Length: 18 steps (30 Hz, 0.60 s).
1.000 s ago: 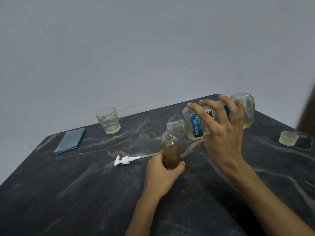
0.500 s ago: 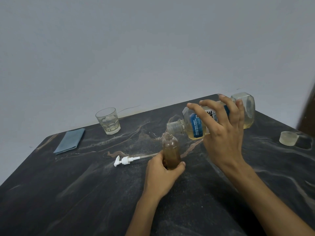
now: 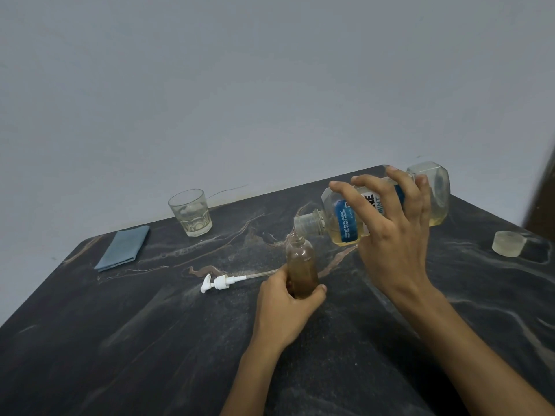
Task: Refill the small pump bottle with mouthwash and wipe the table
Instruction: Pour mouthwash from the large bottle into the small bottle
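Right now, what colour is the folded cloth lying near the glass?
Blue-grey; the cloth shows in the head view, far left on the table.

Hardly anything changed: the mouthwash bottle (image 3: 387, 205) in the right hand (image 3: 390, 232) tipped a touch further, its neck edging slightly nearer the small bottle (image 3: 301, 270).

Small amber pump bottle (image 3: 301, 270) stands upright, uncapped, under the tipped mouthwash bottle's (image 3: 381, 211) mouth.
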Tool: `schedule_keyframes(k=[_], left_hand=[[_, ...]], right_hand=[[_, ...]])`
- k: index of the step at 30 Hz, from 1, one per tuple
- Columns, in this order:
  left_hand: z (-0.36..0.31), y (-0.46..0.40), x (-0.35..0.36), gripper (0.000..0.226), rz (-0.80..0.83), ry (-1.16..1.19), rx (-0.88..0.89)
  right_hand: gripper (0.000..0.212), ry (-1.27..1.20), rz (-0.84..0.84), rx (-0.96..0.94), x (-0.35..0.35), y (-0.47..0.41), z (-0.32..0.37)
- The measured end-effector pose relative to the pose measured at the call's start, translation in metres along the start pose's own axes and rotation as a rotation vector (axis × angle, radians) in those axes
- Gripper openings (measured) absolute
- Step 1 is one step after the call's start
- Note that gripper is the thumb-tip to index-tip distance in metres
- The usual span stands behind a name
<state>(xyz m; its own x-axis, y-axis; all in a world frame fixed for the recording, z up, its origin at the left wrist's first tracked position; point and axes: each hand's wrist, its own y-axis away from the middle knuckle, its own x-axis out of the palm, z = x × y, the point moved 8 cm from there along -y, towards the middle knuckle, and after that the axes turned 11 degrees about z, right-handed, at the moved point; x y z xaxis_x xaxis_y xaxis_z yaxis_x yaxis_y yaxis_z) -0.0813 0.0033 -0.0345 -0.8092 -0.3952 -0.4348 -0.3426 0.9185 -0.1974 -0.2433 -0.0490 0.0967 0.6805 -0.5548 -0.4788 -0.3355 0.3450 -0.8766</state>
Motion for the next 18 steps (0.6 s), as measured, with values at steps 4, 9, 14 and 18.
schedule_keyframes(k=[4,9,14,18], left_hand=[[-0.0009,0.0004,-0.0002,0.026,-0.001,0.001,0.003],[-0.0029,0.001,-0.0004,0.024,0.004,-0.003,0.002],[-0.0021,0.0007,-0.0009,0.023,-0.002,-0.003,-0.002],[-0.0016,-0.0001,-0.0002,0.025,0.005,-0.004,0.0]], right_hand=[[0.058,0.001,0.009,0.007,0.0001,-0.0005,-0.0011],[0.067,-0.009,0.007,-0.005,0.0014,-0.0006,-0.001],[0.08,-0.018,0.028,-0.008,0.0035,-0.0004,-0.0015],[0.083,-0.024,0.034,0.006,0.0046,0.0002,-0.0036]])
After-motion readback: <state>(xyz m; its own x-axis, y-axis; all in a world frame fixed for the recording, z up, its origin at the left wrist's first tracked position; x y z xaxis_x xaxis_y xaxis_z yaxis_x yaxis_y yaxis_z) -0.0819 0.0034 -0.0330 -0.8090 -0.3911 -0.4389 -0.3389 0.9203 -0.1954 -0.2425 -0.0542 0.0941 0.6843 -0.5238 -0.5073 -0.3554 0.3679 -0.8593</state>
